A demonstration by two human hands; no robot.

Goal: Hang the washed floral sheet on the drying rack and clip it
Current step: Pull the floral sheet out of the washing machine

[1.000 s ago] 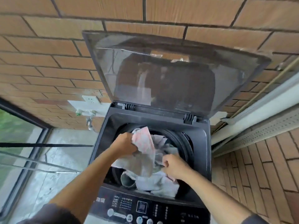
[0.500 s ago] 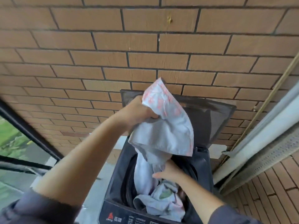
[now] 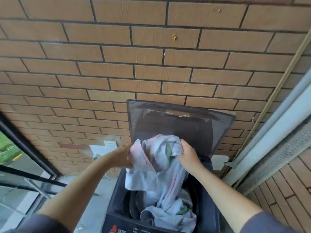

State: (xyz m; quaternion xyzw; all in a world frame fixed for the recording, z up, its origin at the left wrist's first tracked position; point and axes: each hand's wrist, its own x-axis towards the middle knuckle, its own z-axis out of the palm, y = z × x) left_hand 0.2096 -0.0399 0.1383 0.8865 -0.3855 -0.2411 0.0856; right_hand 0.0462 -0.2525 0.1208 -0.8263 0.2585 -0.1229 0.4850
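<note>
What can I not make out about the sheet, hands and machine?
Head view:
- Drum of the washing machine: hidden by the floral sheet; how much lies inside, unclear.
- Left hand: fingers behind the sheet.
- Control panel: cut off by the bottom edge.
- Drying rack, clips: out of frame.

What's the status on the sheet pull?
Left grip and right grip both clutching floral sheet, raised. Lower part hangs in washer drum. Open lid right behind; drying rack not in view.

Right hand (image 3: pixel 187 153) risen from drum (image 3: pixel 134 201), now gripping sheet (image 3: pixel 156 167), left hand (image 3: pixel 121 156) lowered
</note>
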